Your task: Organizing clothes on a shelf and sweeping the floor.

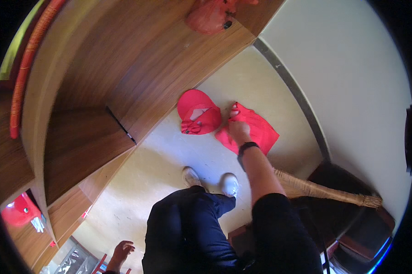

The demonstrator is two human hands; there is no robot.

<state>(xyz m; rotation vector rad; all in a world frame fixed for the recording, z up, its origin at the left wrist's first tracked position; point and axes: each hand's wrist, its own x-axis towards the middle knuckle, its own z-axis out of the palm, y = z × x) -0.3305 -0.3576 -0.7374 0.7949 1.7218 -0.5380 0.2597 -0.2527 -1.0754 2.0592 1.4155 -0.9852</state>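
My right hand [239, 131], with a black band at the wrist, reaches down in front of me. Its fingers are closed on a piece of red cloth [260, 128], possibly a folded garment or bag, which hangs over or rests on the pale floor. Just left of it lies a red cap [196, 104], its bill toward the cabinet and its hollow inside partly showing. My left hand [123, 251] is low at the left of my legs, fingers loosely bent and apart, holding nothing.
A wooden cabinet [151, 68] runs along the left, with a black pen-like stick [121, 125] on a low shelf and a red plastic bag [207, 17] farther up. A straw broom [329, 191] leans by dark chairs [363, 219] at right. A white wall [350, 85] stands beyond.
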